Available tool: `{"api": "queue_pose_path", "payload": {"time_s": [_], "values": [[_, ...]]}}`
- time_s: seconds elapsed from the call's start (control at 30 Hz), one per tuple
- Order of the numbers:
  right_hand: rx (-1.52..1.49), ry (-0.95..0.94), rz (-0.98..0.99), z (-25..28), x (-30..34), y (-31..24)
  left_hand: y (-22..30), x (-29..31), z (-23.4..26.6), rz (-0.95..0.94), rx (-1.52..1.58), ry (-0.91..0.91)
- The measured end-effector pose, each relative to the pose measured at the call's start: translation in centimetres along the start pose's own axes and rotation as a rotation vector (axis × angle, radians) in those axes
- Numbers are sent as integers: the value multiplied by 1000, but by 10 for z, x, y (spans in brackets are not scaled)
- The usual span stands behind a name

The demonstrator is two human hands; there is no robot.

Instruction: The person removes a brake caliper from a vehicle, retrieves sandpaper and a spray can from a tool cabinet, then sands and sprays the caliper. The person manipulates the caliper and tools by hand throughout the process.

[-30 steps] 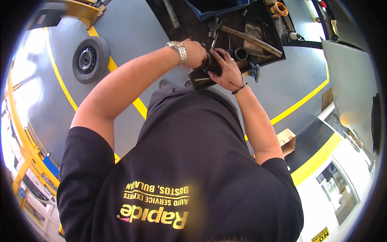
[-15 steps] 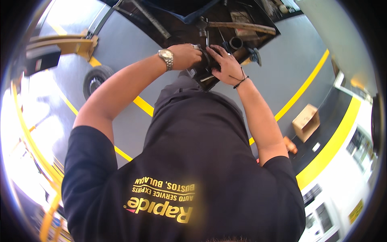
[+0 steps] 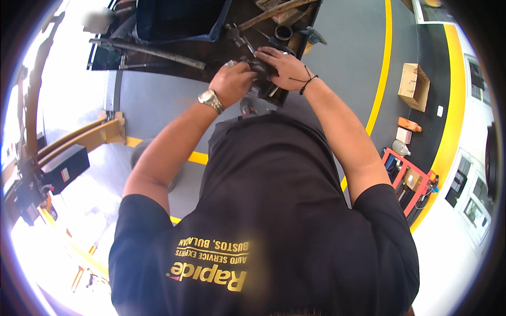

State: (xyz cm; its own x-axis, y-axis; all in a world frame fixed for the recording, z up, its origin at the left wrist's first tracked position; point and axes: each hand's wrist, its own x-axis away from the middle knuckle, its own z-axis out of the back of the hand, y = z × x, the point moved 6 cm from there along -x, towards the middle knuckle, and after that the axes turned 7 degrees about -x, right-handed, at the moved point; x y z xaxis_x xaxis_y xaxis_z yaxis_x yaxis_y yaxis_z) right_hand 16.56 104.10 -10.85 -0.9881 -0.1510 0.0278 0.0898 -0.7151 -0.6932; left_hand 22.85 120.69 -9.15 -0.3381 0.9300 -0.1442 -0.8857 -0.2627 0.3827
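Observation:
My left hand (image 3: 232, 83), with a metal watch at its wrist, has its fingers curled against a dark, roundish metal part (image 3: 260, 68) near the front corner of a dark workbench (image 3: 179, 72). From the other side my right hand (image 3: 287, 69) grips the same part, its fingers reaching across the top and its thumb lower down. The part is largely covered by the hands, so its exact kind does not show. Just beyond the fingers lies a slim shiny metal tool (image 3: 249, 46), close to the head of a wooden-handled hammer (image 3: 271, 15).
A dark metal ring (image 3: 283, 33) stands right of the hammer. Left are a blue bin (image 3: 182, 21) and a long metal bar (image 3: 153, 54). A yellow lift arm (image 3: 108, 131) is at left; a cardboard box (image 3: 414, 87), orange bottle (image 3: 409, 125) and red cart (image 3: 408, 181) are at right.
The view has turned, so the bench sits further left and higher, and the red cart now shows. Both hands stay at the dark metal part, the left with fingers a little lower.

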Motion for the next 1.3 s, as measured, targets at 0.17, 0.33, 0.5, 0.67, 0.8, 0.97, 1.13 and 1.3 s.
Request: {"api": "queue_pose_path", "payload": {"time_s": [0.17, 0.33, 0.5, 0.67, 0.8, 0.97, 1.13, 1.3], "values": [[-17, 20, -21, 1, 1, -5, 8, -6, -10, 22, -179, -79], [-42, 15, -44, 0, 2, -3, 3, -13, -23, 88, -185, -292], [-32, -35, -74, -4, 3, -1, 3, -15, -28, 159, -271, -462], [-47, -92, -90, -3, 3, -7, 3, -19, -24, 271, -160, -535], [-23, -190, -109, 0, 4, -9, 11, -19, -23, 133, -340, -543], [94, -153, -38, 1, 4, -10, 18, -19, -20, 77, -413, -462], [22, -127, -59, -6, 5, -5, 0, -26, -20, 303, -30, -692], [32, -117, -41, -8, 6, -4, 7, -36, -13, 182, -288, -787]]}}
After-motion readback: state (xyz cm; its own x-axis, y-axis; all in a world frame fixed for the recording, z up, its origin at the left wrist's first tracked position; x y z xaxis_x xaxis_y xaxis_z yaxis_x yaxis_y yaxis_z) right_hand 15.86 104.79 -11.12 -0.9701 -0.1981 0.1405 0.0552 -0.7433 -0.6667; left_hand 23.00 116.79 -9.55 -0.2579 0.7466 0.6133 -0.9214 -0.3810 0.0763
